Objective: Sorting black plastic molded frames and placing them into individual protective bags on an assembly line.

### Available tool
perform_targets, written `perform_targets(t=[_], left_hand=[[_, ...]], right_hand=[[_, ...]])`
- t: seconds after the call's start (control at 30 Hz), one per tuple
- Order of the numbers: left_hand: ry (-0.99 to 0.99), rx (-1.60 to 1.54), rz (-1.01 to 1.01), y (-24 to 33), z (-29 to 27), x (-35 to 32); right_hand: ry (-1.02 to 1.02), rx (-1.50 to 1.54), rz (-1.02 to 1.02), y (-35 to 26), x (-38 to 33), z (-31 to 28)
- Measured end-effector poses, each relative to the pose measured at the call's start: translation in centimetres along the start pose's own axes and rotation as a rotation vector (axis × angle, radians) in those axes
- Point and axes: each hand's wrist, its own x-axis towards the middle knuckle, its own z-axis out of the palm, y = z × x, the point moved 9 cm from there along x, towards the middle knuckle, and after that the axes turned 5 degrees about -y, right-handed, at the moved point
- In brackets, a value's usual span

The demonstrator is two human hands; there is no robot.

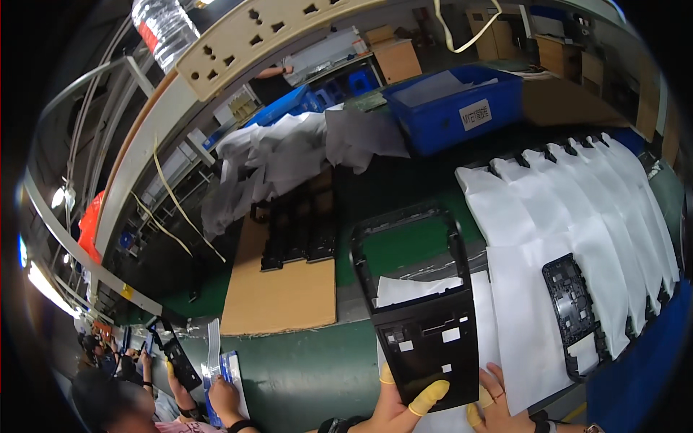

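Observation:
A black plastic frame (pixel 429 346) with a large rectangular opening at its far end and a solid panel at its near end is tilted up before me. Several small white patches dot the panel. My left hand (pixel 404 405) is closed on its lower left part, the thumb in a yellow finger cot pressed on the face. At the lower right corner, my right hand (pixel 493 404) curls its fingers against the edge, also with a yellow cot. White foam sheeting (pixel 520 317) lies beside and beneath; on it rests another black part (pixel 568 303) showing its ribbed inner side.
Overlapping white-wrapped parts (pixel 570 195) line the right side. Behind stand a blue bin (pixel 455 108) and crumpled white sheets (pixel 281 148). Black parts (pixel 299 231) lie on cardboard (pixel 281 303). A power strip (pixel 253 40) hangs overhead. At lower left, a co-worker's hand (pixel 224 397) works nearby.

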Motion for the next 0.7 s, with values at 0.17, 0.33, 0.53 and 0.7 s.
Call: perform_targets(t=[0.17,0.33,0.53,0.7], left_hand=[[0.025,-0.119,-0.05,-0.9,-0.5,-0.1],[-0.067,-0.558,-0.217,2.4,-0.9,1.8],[0.131,-0.716,-0.333,0.8,-3.7,1.9],[0.14,-0.762,-0.257,1.4,-4.4,2.3]], right_hand=[[-0.042,-0.015,0.008,0.2,0.1,0.4],[-0.053,-0.055,0.003,0.1,0.3,0.2],[-0.131,-0.028,0.094,1.8,-0.5,2.4],[-0.172,-0.056,0.107,1.7,-0.5,2.8]])
